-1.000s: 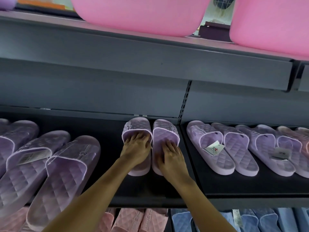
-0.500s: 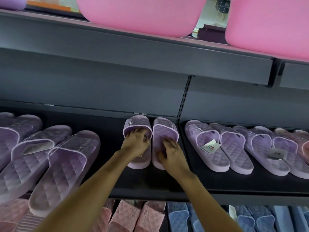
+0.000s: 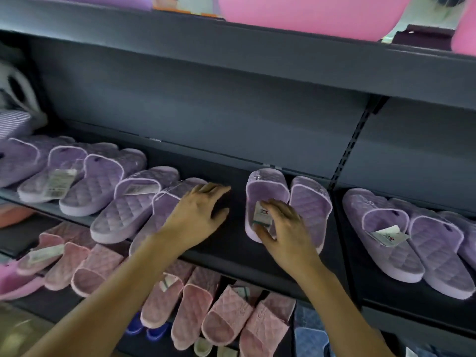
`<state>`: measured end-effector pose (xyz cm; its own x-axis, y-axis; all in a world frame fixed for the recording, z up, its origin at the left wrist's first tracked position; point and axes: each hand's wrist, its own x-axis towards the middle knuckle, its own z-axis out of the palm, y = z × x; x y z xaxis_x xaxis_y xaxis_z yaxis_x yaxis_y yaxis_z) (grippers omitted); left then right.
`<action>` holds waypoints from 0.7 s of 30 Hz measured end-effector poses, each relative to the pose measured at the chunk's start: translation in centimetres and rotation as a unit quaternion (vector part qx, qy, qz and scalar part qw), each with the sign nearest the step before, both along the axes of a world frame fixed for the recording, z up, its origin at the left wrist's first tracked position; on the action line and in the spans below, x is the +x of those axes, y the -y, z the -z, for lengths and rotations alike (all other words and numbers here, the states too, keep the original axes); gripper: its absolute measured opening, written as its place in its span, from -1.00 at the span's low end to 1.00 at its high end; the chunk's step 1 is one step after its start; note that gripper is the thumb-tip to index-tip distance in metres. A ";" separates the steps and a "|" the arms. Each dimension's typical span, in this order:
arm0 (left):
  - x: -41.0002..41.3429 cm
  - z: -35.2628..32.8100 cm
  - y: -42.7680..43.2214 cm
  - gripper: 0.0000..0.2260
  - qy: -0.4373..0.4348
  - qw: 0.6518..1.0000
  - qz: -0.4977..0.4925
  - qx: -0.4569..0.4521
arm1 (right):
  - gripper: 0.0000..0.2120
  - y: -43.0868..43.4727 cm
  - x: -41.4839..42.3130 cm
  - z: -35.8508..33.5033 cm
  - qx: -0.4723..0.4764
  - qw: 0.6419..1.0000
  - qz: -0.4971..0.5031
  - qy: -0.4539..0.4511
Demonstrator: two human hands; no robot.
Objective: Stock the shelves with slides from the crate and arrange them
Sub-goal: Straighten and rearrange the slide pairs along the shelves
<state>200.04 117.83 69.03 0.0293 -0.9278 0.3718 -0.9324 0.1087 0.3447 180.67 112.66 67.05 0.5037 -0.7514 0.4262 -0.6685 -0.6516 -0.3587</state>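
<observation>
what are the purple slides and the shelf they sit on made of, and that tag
Purple slides: likely soft moulded foam or rubber, matte, with a quilted diamond pattern pressed in. Shelf: probably painted metal, dark grey and smooth, with a slotted upright behind. Tag: thin printed card or paper, white.

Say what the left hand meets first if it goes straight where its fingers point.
The left hand points up-right over bare shelf; probably the back panel first, perhaps clipping the nearby slide. Depth unclear.

Dark shelf [image 3: 233, 243], seemingly lilac slides [image 3: 265, 202]
</observation>
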 end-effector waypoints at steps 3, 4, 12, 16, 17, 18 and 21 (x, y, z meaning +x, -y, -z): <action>2.9 0.0 -2.5 -0.53 0.008 1.000 -0.022 0.019 | -0.55 -1.0 2.6 -0.5 0.003 0.999 -0.035 0.003; 3.9 -0.1 -3.2 -0.53 0.006 0.999 -0.027 0.024 | -0.55 -1.4 3.5 -0.6 0.013 0.999 -0.052 -0.003; 10.6 -0.1 -6.8 -0.49 -0.048 0.999 -0.022 -0.013 | -0.51 -3.5 10.1 -0.3 0.014 0.997 -0.073 0.000; 14.4 0.4 -6.7 -0.46 -0.059 0.998 -0.021 0.025 | -0.50 -5.2 12.9 -0.4 0.012 0.999 -0.026 0.026; 15.2 0.4 -6.6 -0.46 -0.062 0.997 -0.019 0.035 | -0.48 -5.7 13.5 -0.4 0.009 1.000 -0.015 0.026; 15.9 0.6 -6.4 -0.45 -0.064 0.997 -0.012 0.042 | -0.46 -6.0 14.0 -0.4 0.007 1.000 -0.004 0.026; 17.4 1.4 -5.8 -0.41 -0.059 0.995 0.036 0.067 | -0.46 -7.0 15.0 0.1 0.004 0.999 0.028 0.036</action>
